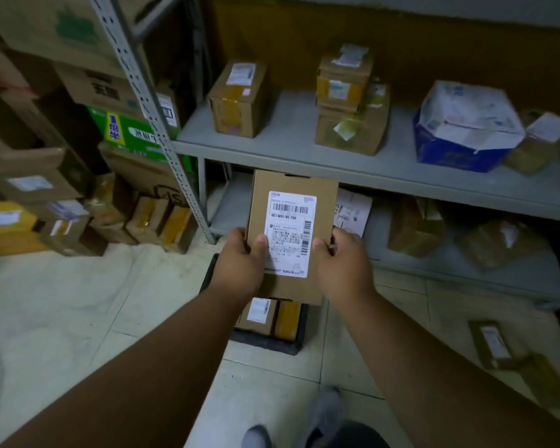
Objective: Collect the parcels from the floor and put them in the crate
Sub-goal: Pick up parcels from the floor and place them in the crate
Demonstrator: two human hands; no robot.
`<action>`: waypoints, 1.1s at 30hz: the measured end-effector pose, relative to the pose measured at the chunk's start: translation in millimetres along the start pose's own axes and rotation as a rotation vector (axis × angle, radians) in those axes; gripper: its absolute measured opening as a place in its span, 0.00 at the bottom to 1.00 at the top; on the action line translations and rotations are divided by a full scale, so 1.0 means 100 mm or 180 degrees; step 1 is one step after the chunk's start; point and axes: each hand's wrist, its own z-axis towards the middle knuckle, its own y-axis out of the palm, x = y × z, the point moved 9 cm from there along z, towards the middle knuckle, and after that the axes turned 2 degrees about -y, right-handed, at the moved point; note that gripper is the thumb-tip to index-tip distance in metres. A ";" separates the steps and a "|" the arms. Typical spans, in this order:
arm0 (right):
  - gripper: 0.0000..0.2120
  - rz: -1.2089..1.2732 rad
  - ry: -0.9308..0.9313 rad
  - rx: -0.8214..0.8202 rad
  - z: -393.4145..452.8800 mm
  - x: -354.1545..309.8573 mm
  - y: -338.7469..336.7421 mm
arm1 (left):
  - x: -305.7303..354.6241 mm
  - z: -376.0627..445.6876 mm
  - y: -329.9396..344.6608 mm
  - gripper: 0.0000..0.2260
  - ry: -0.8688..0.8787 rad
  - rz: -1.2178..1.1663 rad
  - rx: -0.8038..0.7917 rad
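Tiled stockroom floor (78, 302). Nearest us, our left hand (240, 263) and right hand (343, 263) each grip a side of a flat parcel (291, 202), thumbs on its label, label-up, likely for reading. It hangs directly above the black crate (265, 344), which already holds parcels. Beyond the crate, grey shelves (337, 153) carry more boxes.

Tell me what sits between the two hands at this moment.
In the head view, a flat cardboard parcel with a white shipping label lies between the left hand and right hand; both grip its edges above the black crate.
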 end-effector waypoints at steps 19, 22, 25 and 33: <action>0.09 -0.0644 0.1457 -0.0694 1.08 3.02 3.46 | -3.53 2.65 1.17 0.12 -0.0791 0.1840 -0.0415; 0.10 -0.0649 0.1762 -0.0888 1.04 3.61 4.07 | -4.24 2.94 1.36 0.14 -0.0855 0.1922 -0.0662; 0.20 -0.0697 0.1662 -0.1138 0.97 3.95 4.58 | -4.82 3.05 1.50 0.18 -0.1118 0.2082 -0.1018; 0.35 -0.0556 0.1870 -0.1295 0.74 4.30 5.17 | -5.47 3.09 1.71 0.12 -0.1396 0.2310 -0.1418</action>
